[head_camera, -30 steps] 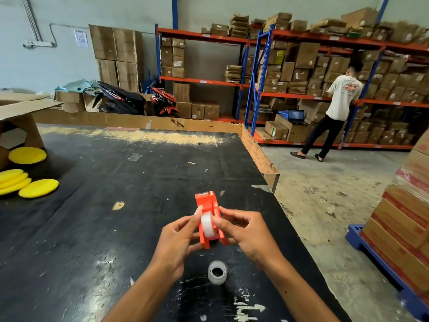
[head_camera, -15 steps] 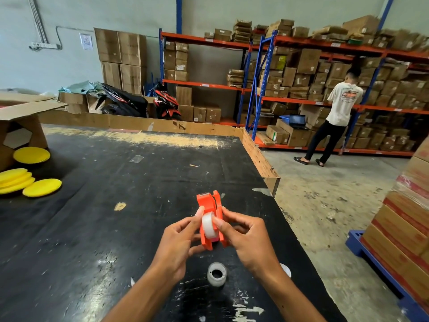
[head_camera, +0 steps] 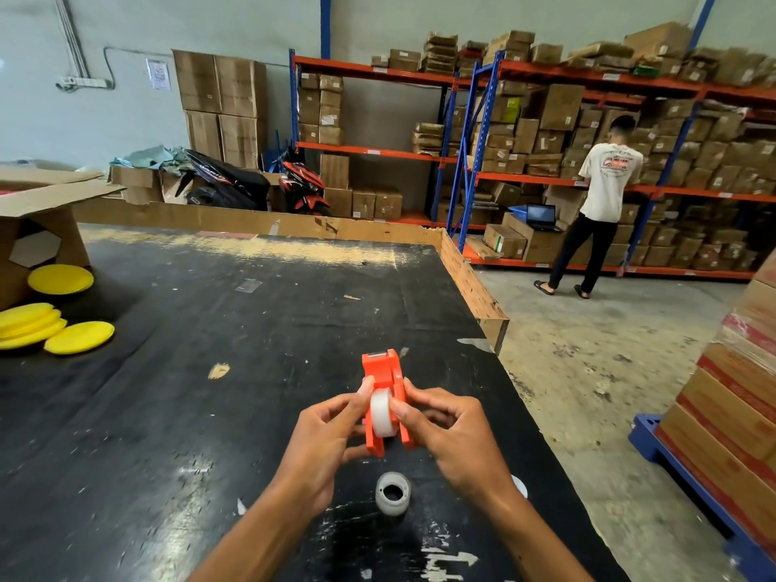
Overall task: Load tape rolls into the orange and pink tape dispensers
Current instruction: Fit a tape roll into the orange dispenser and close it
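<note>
1. Above the near edge of the black table [head_camera: 210,413], both hands held the orange tape dispenser [head_camera: 383,373] just as they had half a second before; the left hand [head_camera: 323,438] was closed on its left side, the right hand [head_camera: 449,434] on its right, and the two thumbs pressed the white tape roll [head_camera: 381,415] seated between its side plates.
2. At 6 o'clock from the dispenser, a second tape roll [head_camera: 392,493] lay flat on the table, unmoved, apart from both hands.
3. At 4 o'clock from that roll, a white object [head_camera: 520,485] peeked out behind the right wrist; what it was could not be told.
4. At 9 o'clock, well apart, yellow discs [head_camera: 77,337] lay beside a cardboard box [head_camera: 46,228], as before.
5. At 2 o'clock, a person [head_camera: 604,203] stood facing the shelves [head_camera: 546,178], barely shifted from earlier; no pink dispenser showed.
</note>
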